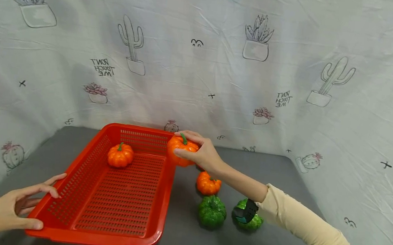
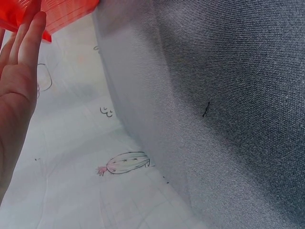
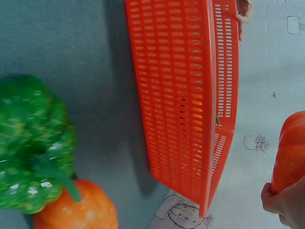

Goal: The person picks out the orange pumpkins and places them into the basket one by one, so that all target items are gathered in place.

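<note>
My right hand [image 1: 209, 156] holds an orange toy pumpkin [image 1: 183, 145] with a green stem, thumb in front and fingers over its top, at the basket's right rim in the head view. The right wrist view shows this pumpkin [image 3: 291, 152] at its right edge. My left hand [image 1: 13, 209] grips the near left rim of the red plastic basket [image 1: 116, 212], fingers over the edge and thumb by the corner. Inside the basket, toward its far left, sits another orange pumpkin [image 1: 120, 155]. In the left wrist view only part of the basket [image 2: 71, 12] shows, beyond the fingers.
Right of the basket, an orange pumpkin [image 1: 208, 184] and two green pumpkins, one nearer the basket [image 1: 212, 213] and one farther right [image 1: 255, 221], stand on the grey tabletop [image 1: 184, 229]. A black wrist strap overlaps the farther one. A patterned curtain [image 1: 173, 67] hangs behind.
</note>
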{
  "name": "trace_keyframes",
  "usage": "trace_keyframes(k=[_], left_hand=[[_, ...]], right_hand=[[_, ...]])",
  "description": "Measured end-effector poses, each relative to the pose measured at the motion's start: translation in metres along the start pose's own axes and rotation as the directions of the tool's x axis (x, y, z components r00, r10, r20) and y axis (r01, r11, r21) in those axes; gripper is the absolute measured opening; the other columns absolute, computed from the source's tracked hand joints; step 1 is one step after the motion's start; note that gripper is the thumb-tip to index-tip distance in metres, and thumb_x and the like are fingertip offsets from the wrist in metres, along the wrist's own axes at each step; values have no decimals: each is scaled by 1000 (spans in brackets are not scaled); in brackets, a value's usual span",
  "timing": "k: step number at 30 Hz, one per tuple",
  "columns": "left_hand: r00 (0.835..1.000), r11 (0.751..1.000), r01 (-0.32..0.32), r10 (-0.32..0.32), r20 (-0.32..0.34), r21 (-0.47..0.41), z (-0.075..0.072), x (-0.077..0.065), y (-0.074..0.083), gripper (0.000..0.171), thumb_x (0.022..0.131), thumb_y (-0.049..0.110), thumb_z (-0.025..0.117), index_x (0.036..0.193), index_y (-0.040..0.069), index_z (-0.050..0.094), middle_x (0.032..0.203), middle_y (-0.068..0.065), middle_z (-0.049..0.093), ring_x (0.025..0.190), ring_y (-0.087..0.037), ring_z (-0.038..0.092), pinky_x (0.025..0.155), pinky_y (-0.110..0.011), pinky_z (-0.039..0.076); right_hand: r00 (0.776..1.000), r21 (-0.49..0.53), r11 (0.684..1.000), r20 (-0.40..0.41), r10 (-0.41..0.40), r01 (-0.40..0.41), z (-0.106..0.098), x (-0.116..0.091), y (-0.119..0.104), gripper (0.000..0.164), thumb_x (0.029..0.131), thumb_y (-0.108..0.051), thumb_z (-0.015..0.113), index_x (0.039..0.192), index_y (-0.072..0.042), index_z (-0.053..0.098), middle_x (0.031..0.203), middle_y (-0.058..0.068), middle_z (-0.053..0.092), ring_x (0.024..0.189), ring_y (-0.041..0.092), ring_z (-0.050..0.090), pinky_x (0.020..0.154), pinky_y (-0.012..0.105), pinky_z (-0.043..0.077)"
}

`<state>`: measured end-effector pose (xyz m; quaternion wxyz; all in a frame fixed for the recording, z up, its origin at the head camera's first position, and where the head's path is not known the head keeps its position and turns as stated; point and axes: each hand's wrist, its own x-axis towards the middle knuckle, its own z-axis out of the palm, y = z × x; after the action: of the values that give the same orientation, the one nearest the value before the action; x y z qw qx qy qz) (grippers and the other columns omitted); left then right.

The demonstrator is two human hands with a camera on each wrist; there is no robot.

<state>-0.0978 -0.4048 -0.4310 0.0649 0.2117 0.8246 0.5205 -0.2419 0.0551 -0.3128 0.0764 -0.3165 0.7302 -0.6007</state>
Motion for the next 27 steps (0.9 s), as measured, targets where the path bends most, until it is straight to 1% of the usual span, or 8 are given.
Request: trace_keyframes(k=[3, 7, 11, 13, 15, 18, 23, 27], left_hand=[[1000, 999, 15, -14, 19, -47, -1, 0, 0, 46, 87, -15, 57, 125, 10, 51, 135, 39, 30, 110, 12, 49, 74, -26, 56], [999, 992, 29, -23, 48, -125, 0, 2, 3, 44, 88, -15, 55, 126, 7, 49, 140, 36, 29, 113, 10, 48, 76, -31, 57], [998, 984, 8, 4, 68, -177, 1, 2, 8, 44, 88, -16, 53, 127, 2, 47, 147, 32, 24, 119, 8, 45, 79, -34, 56], [997, 983, -26, 39, 71, -180, 2, 3, 10, 44, 87, -17, 53, 127, 0, 46, 150, 28, 22, 122, 6, 45, 79, -34, 56], [996, 980, -36, 52, 77, -196, 2, 3, 13, 45, 87, -18, 53, 127, 0, 46, 152, 25, 21, 124, 5, 43, 81, -34, 56], [993, 971, -50, 73, 92, -234, 2, 4, 16, 46, 86, -20, 52, 127, -2, 44, 154, 21, 19, 125, 0, 45, 79, -39, 56], [994, 980, -67, 83, 75, -186, 2, 3, 20, 46, 84, -20, 55, 126, -2, 46, 154, 20, 21, 126, 2, 44, 83, -32, 55], [991, 983, -98, 110, 70, -155, 3, 2, 21, 47, 83, -20, 56, 126, -3, 46, 155, 17, 21, 129, 4, 39, 87, -27, 52]], right_hand=[[1000, 16, 1000, -7, -15, 15, 6, 13, 5, 42, 88, -14, 71, 129, -17, 61, 139, -4, 48, 116, 19, 54, 81, 36, 55], [999, 38, 999, -6, -33, 33, 15, 31, 13, 44, 87, -12, 71, 130, -16, 61, 140, -5, 46, 119, 18, 52, 83, 34, 55], [999, 25, 999, 2, -44, 44, 24, 47, 20, 44, 87, -11, 71, 130, -15, 60, 141, -4, 45, 121, 16, 50, 82, 32, 54], [999, 16, 999, 7, -41, 41, 28, 53, 24, 44, 87, -12, 71, 130, -15, 60, 141, -5, 46, 122, 15, 48, 83, 31, 54], [999, 17, 999, 12, -35, 35, 32, 60, 29, 45, 88, -12, 71, 131, -16, 60, 141, -5, 46, 123, 15, 47, 84, 31, 53], [1000, 2, 1000, 13, -27, 27, 37, 69, 38, 46, 88, -13, 71, 132, -15, 59, 141, -3, 45, 125, 15, 44, 86, 30, 52], [998, -35, 999, 55, -40, 42, 43, 82, 54, 48, 87, -13, 72, 133, -10, 57, 142, -1, 44, 131, 16, 39, 87, 28, 52], [994, -79, 995, 102, -47, 55, 45, 90, 68, 50, 87, -15, 72, 134, -10, 56, 143, 2, 45, 127, 18, 43, 90, 28, 50]])
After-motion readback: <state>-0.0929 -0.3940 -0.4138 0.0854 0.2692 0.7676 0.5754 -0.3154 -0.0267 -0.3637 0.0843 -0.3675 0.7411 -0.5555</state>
